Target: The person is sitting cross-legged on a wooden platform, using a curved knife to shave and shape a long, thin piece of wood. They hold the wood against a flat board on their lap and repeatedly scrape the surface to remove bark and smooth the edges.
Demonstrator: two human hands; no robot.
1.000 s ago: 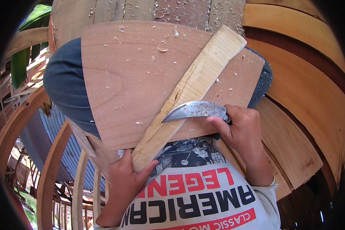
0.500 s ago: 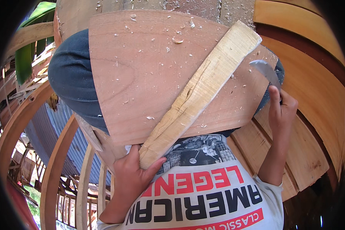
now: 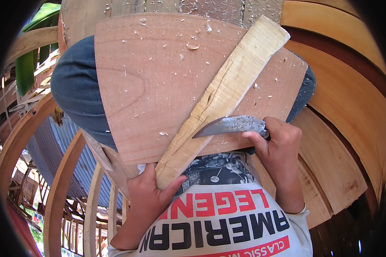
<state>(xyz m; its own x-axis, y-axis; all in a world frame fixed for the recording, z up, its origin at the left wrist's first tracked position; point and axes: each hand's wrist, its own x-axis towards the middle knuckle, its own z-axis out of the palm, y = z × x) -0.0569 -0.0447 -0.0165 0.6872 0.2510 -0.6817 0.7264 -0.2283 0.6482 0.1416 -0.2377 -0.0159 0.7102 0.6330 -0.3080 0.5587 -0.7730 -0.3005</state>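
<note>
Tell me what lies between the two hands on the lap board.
In the head view, the pale wood strip runs between them: the left hand grips its lower end, and the right hand presses a curved knife against its edge.

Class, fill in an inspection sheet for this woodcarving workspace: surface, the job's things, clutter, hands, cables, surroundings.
Surface: flat reddish-brown wooden board resting across the lap.
Job's things: long pale wooden slat lying diagonally on the board; curved grey metal knife blade set against the slat's edge.
Clutter: pale wood shavings scattered over the board.
Hands: left hand grips the slat's lower end; right hand grips the knife.
Cables: nothing seen.
Surroundings: curved wooden planks at right, bent wooden ribs at left, green leaves.
</note>
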